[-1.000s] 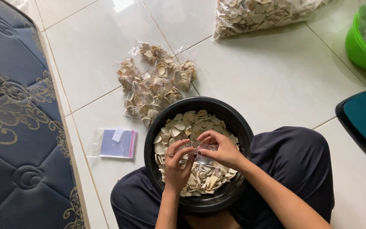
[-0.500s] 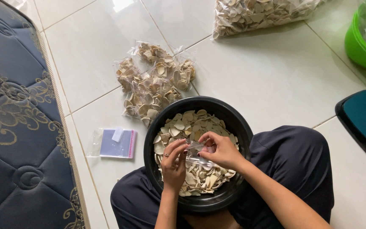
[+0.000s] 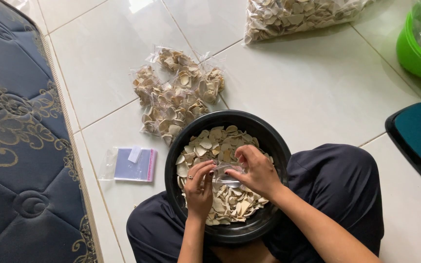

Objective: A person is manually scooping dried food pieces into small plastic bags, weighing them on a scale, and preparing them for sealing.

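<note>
At the left edge of the frame lies a dark blue mattress (image 3: pixel 15 146), and beside it on the white tile a flat packet of empty bags (image 3: pixel 131 164). Above, in the centre, small filled bags of chips (image 3: pixel 176 95) lie in a heap. Your left hand (image 3: pixel 199 187) and your right hand (image 3: pixel 254 170) both pinch one small clear plastic bag (image 3: pixel 226 175) over the black bowl (image 3: pixel 269 141) of pale chips in your lap. At right stands a green bucket (image 3: pixel 412 53).
</note>
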